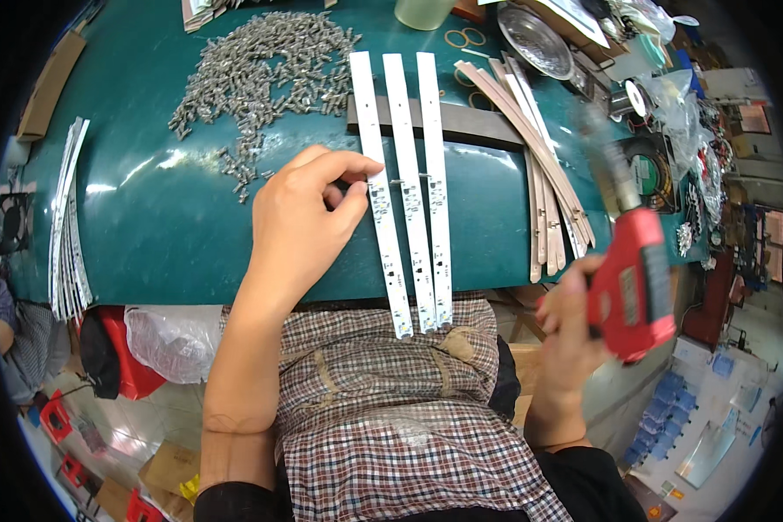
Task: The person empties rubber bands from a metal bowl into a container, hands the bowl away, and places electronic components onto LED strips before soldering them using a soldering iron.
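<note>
Three narrow white LED circuit strips lie side by side, their near ends reaching past the table edge. Small metal pieces sit across them near the middle. My left hand pinches at the left edge of the leftmost strip; what its thumb and forefinger hold, if anything, is too small to make out. Off to the right, my right hand grips a red pistol-shaped power tool. Its metal barrel points away from me and is blurred at the tip.
A pile of small metal parts covers the far left of the green table. Under the strips runs a dark bar. Stacked strips lie to the right, more strips at far left. A metal dish stands at the back.
</note>
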Demonstrator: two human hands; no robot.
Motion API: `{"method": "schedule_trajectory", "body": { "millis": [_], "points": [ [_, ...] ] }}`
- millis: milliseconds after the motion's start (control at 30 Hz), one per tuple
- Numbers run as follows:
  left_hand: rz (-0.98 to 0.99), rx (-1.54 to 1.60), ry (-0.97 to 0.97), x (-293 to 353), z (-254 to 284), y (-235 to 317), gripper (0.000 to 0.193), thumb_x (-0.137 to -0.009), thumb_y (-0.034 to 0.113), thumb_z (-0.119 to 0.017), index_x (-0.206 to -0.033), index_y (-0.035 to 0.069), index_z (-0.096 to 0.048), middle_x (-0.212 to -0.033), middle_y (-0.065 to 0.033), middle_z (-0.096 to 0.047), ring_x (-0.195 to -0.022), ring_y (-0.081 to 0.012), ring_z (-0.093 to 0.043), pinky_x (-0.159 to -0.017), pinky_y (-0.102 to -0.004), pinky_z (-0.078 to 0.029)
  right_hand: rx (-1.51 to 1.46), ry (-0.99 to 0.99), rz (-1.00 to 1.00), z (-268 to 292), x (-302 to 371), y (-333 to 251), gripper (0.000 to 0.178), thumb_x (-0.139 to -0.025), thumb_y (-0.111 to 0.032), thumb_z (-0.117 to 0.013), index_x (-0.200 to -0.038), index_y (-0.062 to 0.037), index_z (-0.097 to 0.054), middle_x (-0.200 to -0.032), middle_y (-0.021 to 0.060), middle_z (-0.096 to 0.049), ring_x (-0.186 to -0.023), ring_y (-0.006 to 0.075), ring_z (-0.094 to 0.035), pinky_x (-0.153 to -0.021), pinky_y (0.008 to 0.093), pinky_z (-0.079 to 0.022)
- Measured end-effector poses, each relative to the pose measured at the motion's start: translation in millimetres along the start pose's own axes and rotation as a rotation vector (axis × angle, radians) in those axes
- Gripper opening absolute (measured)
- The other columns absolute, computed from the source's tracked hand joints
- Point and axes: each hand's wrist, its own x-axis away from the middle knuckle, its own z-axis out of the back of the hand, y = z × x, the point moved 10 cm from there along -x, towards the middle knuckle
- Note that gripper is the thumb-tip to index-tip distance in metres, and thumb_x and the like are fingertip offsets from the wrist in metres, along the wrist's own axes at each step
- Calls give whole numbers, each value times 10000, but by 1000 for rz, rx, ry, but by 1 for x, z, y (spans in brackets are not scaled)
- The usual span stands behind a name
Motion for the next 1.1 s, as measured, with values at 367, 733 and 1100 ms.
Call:
{"method": "schedule_trajectory", "body": {
  "millis": [367,733,1100],
  "points": [
    [10,175,-140,5,-10,10,393,-742,-26,-733,-1122,43,-665,-1102,-76,-607,-746,-112,-672,-616,-204,-510,868,4,544,-12,-97,-7,503,-690,38,-718,-1143,-40,-513,-1050,130,-553,-929,352,-595,-755,410,-495],
    [8,170,-50,8,-1,13,343,-775,6,-739,-1107,31,-657,-1099,-88,-595,-731,-135,-680,-638,-236,-549,869,18,575,-31,-104,-6,453,-699,29,-711,-1108,-59,-534,-1020,125,-575,-917,365,-602,-749,423,-496],
    [89,-481,408,3,128,-36,99,-846,141,-656,-934,108,-688,-885,-52,-666,-700,-225,-660,-664,-356,-505,883,22,634,-34,-108,-5,515,-658,12,-755,-1110,-69,-523,-1029,104,-565,-889,358,-611,-724,428,-514]
  ]
}}
